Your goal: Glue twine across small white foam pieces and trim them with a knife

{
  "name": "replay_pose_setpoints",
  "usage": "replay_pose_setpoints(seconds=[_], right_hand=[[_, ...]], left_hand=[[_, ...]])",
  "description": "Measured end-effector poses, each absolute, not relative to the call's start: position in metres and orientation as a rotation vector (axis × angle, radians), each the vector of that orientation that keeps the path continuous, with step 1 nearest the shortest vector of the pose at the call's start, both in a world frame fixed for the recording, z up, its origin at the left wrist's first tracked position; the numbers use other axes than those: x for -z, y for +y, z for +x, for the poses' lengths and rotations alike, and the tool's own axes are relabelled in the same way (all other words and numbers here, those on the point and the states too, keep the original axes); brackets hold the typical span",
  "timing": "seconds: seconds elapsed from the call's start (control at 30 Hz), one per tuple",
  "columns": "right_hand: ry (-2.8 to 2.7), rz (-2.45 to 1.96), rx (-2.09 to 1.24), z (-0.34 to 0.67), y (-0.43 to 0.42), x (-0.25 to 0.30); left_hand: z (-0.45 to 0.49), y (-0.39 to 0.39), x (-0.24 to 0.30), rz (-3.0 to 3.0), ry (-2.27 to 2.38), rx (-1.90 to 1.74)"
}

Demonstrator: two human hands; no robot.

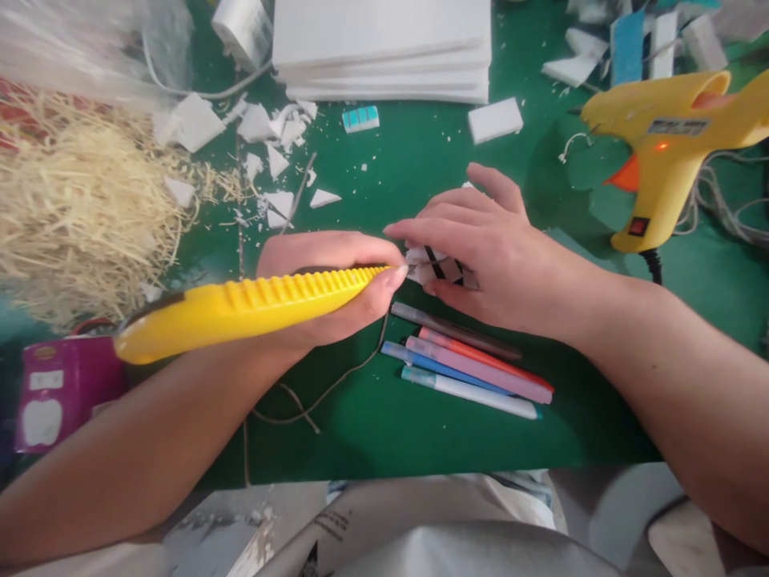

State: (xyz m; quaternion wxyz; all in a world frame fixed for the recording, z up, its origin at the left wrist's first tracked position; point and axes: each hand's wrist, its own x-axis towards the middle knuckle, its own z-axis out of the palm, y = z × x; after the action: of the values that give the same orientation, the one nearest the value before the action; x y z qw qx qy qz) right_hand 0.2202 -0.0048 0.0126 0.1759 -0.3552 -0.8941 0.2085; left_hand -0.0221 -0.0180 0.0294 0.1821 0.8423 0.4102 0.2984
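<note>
My left hand is closed around a yellow utility knife, whose tip points right at a small white foam piece with black marks. My right hand covers that piece from above, fingers curled over it and pressing it onto the green mat. The two hands touch at the piece. The knife's blade is hidden between them.
Several coloured pens lie just below the hands. A yellow hot glue gun rests at right with its cable. A stack of white foam boards sits at the back, foam scraps and straw-like shreds at left, and a purple box at lower left.
</note>
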Motion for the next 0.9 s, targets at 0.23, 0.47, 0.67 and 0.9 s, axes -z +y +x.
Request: replay_pose_setpoints(seconds=[0.23,0.47,0.67,0.9], right_hand=[[-2.544,-1.008,-0.557,0.219,-0.005,-0.013],[-2.556,-0.991,-0.563,0.22,-0.005,-0.012],[-2.547,-0.995,-0.56,0.222,-0.004,-0.01],[-2.524,-0.968,-0.585,0.219,-0.005,-0.009]], left_hand=[[-0.022,-0.015,-0.029,2.328,1.195,-0.742],[-0.024,-0.017,-0.025,2.448,1.109,-0.811],[-0.024,-0.018,-0.021,2.534,1.002,-0.855],[-0.025,-0.016,-0.02,2.517,1.009,-0.903]])
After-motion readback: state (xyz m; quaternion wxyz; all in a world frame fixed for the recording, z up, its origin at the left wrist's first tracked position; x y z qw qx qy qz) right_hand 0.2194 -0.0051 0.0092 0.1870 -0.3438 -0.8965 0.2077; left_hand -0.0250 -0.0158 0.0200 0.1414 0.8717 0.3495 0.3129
